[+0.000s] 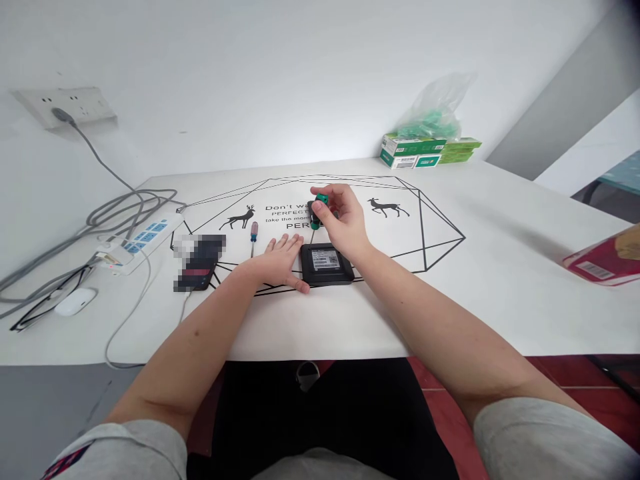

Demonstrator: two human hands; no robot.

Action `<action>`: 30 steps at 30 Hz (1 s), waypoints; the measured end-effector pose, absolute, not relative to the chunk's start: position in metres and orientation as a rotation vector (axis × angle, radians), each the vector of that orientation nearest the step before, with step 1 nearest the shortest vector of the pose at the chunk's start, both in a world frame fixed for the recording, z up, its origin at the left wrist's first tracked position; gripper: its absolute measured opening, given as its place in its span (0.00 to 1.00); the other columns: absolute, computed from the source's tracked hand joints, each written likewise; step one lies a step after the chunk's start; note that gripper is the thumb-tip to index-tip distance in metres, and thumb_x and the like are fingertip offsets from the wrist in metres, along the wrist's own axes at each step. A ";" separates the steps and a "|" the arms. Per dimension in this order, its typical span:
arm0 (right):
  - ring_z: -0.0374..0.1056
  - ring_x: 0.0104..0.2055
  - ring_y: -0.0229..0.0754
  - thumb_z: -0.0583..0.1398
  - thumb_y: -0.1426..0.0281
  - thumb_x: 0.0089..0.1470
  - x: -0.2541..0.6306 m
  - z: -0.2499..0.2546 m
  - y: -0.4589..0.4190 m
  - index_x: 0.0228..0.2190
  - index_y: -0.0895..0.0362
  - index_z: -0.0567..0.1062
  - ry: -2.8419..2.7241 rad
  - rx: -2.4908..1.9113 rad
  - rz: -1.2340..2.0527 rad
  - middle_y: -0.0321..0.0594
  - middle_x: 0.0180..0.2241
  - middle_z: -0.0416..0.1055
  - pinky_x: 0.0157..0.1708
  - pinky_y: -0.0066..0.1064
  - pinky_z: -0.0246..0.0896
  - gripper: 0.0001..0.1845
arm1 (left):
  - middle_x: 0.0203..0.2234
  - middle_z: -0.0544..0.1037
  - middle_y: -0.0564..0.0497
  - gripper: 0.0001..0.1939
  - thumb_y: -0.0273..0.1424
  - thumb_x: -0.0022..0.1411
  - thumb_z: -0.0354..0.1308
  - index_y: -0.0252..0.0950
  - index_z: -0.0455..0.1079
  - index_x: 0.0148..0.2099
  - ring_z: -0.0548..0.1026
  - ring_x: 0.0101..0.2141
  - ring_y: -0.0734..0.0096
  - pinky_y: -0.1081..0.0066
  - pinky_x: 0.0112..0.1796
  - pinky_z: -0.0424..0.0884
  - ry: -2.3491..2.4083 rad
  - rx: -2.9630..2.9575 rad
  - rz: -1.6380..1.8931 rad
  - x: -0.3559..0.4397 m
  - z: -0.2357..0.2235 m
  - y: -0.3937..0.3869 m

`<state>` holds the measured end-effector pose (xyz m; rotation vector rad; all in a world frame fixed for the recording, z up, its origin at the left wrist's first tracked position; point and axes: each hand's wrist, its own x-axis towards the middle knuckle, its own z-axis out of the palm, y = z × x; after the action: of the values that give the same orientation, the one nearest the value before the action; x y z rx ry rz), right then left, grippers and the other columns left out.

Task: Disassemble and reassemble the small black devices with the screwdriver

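My right hand (343, 223) is closed around a green-and-black screwdriver handle (316, 212), held upright above a small black square device (326, 264) with a white label on the white table. My left hand (281, 261) lies flat with its fingers stretched out, pressed against the left edge of the device. A second screwdriver (253, 237) with a blue and red handle lies on the table just beyond my left hand.
A phone (199, 268) lies left of my left hand. A power strip (141, 241) with grey cables, a white mouse (75, 301) and glasses are at the far left. Green boxes (426, 152) under a plastic bag stand at the back. A red box (603, 263) sits at the right edge.
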<state>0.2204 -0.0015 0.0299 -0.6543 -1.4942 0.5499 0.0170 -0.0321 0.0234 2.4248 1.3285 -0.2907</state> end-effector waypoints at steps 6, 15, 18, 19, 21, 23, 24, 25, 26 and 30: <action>0.72 0.45 0.47 0.62 0.43 0.68 0.224 0.031 -0.002 0.49 0.47 0.79 -1.549 -0.701 0.349 0.39 0.43 0.78 0.53 0.48 0.72 0.24 | 0.82 0.27 0.37 0.83 0.76 0.50 0.60 0.32 0.22 0.85 0.27 0.80 0.35 0.41 0.76 0.31 1.331 2.430 -0.289 0.017 0.023 -0.032; 0.71 0.44 0.45 0.61 0.51 0.70 0.222 0.026 0.006 0.51 0.47 0.77 -1.516 -0.673 0.463 0.40 0.43 0.72 0.46 0.44 0.73 0.17 | 0.82 0.27 0.38 0.82 0.76 0.51 0.59 0.32 0.23 0.85 0.27 0.80 0.37 0.42 0.76 0.31 1.330 2.433 -0.306 0.016 0.025 -0.032; 0.73 0.49 0.45 0.66 0.49 0.66 0.220 0.026 0.007 0.49 0.45 0.74 -1.520 -0.626 0.500 0.42 0.55 0.70 0.46 0.43 0.75 0.18 | 0.82 0.27 0.36 0.83 0.77 0.50 0.59 0.29 0.25 0.85 0.28 0.80 0.38 0.44 0.77 0.31 1.336 2.430 -0.319 0.017 0.027 -0.033; 0.74 0.50 0.46 0.67 0.48 0.65 0.220 0.026 0.007 0.49 0.45 0.72 -1.521 -0.600 0.549 0.42 0.60 0.69 0.47 0.43 0.77 0.20 | 0.82 0.27 0.36 0.83 0.77 0.50 0.59 0.29 0.25 0.85 0.28 0.80 0.37 0.44 0.77 0.31 1.337 2.432 -0.321 0.017 0.028 -0.034; 0.76 0.51 0.46 0.68 0.48 0.64 0.219 0.027 0.006 0.47 0.44 0.69 -1.517 -0.556 0.664 0.42 0.67 0.66 0.47 0.44 0.79 0.21 | 0.82 0.27 0.37 0.82 0.77 0.50 0.59 0.30 0.25 0.85 0.28 0.80 0.37 0.43 0.77 0.31 1.332 2.442 -0.314 0.017 0.028 -0.033; 0.78 0.49 0.45 0.69 0.48 0.63 0.218 0.027 0.005 0.46 0.44 0.66 -1.513 -0.533 0.740 0.40 0.66 0.69 0.48 0.45 0.79 0.22 | 0.82 0.27 0.37 0.82 0.77 0.51 0.58 0.31 0.24 0.85 0.28 0.80 0.35 0.42 0.76 0.32 1.325 2.452 -0.309 0.016 0.026 -0.032; 0.78 0.48 0.44 0.69 0.48 0.63 0.217 0.027 0.005 0.46 0.44 0.66 -1.510 -0.528 0.757 0.39 0.63 0.73 0.48 0.45 0.80 0.23 | 0.82 0.28 0.37 0.82 0.77 0.51 0.58 0.31 0.23 0.85 0.28 0.80 0.35 0.41 0.76 0.33 1.320 2.457 -0.307 0.016 0.026 -0.032; 0.78 0.46 0.44 0.70 0.49 0.62 0.217 0.027 0.005 0.46 0.44 0.66 -1.504 -0.528 0.759 0.39 0.59 0.76 0.48 0.45 0.79 0.23 | 0.82 0.28 0.38 0.81 0.76 0.52 0.58 0.32 0.23 0.85 0.28 0.80 0.35 0.41 0.76 0.33 1.316 2.461 -0.305 0.015 0.025 -0.032; 0.78 0.45 0.43 0.71 0.49 0.61 0.217 0.027 0.005 0.46 0.44 0.67 -1.497 -0.533 0.749 0.38 0.56 0.78 0.47 0.45 0.79 0.23 | 0.82 0.28 0.38 0.80 0.76 0.53 0.57 0.33 0.23 0.85 0.28 0.80 0.35 0.41 0.76 0.33 1.315 2.464 -0.304 0.015 0.024 -0.031; 0.75 0.42 0.43 0.71 0.50 0.60 0.218 0.027 0.005 0.47 0.45 0.72 -1.506 -0.596 0.643 0.37 0.50 0.81 0.46 0.45 0.76 0.22 | 0.82 0.28 0.38 0.79 0.75 0.55 0.57 0.34 0.21 0.85 0.28 0.80 0.36 0.41 0.76 0.33 1.312 2.470 -0.304 0.014 0.023 -0.031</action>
<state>0.2185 0.0047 0.0266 -0.5958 -1.5057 0.6429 0.0144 -0.0307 0.0235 2.4697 1.3118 -0.3039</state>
